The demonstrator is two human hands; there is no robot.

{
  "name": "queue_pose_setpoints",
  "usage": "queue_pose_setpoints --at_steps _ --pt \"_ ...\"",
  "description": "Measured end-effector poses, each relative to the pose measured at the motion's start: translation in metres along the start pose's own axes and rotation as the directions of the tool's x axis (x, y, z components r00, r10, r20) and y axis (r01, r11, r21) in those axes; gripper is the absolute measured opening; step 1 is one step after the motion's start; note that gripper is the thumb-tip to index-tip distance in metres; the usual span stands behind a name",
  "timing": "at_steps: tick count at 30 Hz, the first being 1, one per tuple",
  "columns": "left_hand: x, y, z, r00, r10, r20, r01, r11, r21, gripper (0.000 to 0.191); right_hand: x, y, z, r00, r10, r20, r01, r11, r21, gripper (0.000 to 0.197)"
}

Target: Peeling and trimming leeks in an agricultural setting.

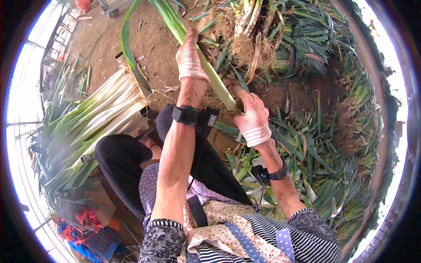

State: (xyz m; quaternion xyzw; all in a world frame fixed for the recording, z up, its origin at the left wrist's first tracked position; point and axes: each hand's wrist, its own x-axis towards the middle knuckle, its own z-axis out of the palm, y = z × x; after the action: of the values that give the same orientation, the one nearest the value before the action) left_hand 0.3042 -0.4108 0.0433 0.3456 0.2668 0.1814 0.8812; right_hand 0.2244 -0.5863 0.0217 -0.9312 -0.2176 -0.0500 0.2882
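Observation:
A long leek (pixel 215 77) runs slantwise from the top of the view down to my right hand, its pale root end lowest. My left hand (pixel 192 60), in a striped knit glove, is closed round the leek's stalk higher up. My right hand (pixel 252 118), gloved alike, is at the pale end, its fingers curled there; part of the grip is hidden behind the glove. To the left lies a stack of trimmed leeks (pixel 102 102), white ends towards the middle. Untrimmed leeks with bushy roots (pixel 251 49) lie beyond my right hand.
Cut leek leaves (pixel 296 144) litter the ground at the right, with a heap of green leaves (pixel 306 36) at the upper right. Bare soil (pixel 161 49) shows ahead. Red and blue plastic bags (pixel 88 236) lie at the lower left. A cart wheel (pixel 113 13) stands at the top left.

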Motion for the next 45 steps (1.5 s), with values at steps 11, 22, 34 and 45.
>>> queue_pose_setpoints --at_steps 11,22,34,45 --pt "0.002 0.007 0.003 0.994 0.074 -0.084 -0.071 0.997 0.036 0.028 -0.037 0.027 -0.045 0.947 0.148 0.283 -0.224 -0.327 0.918 0.047" --pt "0.004 0.011 -0.001 0.977 0.212 0.018 -0.212 0.968 0.135 0.029 -0.107 0.121 -0.069 0.755 0.632 0.173 -0.578 0.767 -0.278 0.063" --pt "0.002 0.003 -0.008 0.916 0.111 0.386 -0.096 0.994 -0.057 0.040 -0.018 0.020 -0.010 0.994 0.061 0.090 -0.071 0.990 0.124 0.071" --pt "0.007 0.005 -0.005 0.912 0.070 0.405 -0.053 0.997 -0.052 0.044 -0.042 0.043 -0.036 0.904 0.280 0.324 -0.354 0.064 0.933 0.052"
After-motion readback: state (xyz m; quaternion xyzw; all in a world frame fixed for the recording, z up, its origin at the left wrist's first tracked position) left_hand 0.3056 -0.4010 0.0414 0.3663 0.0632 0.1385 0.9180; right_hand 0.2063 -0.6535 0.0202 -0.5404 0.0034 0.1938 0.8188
